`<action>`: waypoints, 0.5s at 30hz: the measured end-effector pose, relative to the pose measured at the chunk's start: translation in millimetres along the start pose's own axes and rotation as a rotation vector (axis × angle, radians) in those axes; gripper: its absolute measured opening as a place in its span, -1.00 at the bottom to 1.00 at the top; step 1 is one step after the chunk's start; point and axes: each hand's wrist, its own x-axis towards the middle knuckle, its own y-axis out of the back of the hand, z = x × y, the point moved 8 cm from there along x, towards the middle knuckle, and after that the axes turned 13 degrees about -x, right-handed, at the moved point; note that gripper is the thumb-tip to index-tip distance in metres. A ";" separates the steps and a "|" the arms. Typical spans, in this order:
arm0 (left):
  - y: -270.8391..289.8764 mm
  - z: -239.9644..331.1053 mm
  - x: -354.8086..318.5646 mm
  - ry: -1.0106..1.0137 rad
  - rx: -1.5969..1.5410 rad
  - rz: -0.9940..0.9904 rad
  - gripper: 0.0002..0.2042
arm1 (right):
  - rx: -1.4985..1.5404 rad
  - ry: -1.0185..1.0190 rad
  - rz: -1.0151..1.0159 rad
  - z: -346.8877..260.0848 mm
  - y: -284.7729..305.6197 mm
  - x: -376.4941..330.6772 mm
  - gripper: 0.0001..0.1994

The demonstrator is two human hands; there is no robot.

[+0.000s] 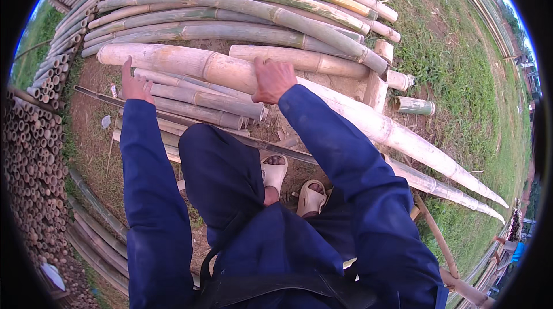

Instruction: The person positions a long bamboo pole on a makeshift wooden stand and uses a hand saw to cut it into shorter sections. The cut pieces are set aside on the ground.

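Right fingers clamped over the top of a thick pale bamboo pole. Your left fingers are apart at the pole's near edge, close to its left end; contact there, cannot tell. Between your two hands, on their near side, thinner bamboo lengths lie on the ground. Just past your right fingers, a shorter bamboo piece; well to their right, a stubby green section. Farther beyond both hands, a row of greenish poles; well left of your left fingers, stacked bamboo, cut ends showing.
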 end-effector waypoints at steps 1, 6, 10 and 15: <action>17.6 13.6 -4.4 -0.140 0.152 -0.101 -0.17 | 0.041 0.003 -0.029 -22.3 -12.1 17.4 -0.36; 27.0 24.7 -154.0 -0.341 0.158 -0.182 -0.29 | 0.127 0.071 -0.086 -97.2 -57.8 56.1 -0.35; 16.9 -50.8 -220.5 -0.030 0.054 -0.278 -0.33 | 0.087 0.056 -0.099 -99.4 -39.3 55.2 -0.14; -10.2 -157.6 -272.3 0.468 -0.146 -0.269 -0.40 | 0.221 -0.088 0.473 -45.9 26.8 -46.8 0.02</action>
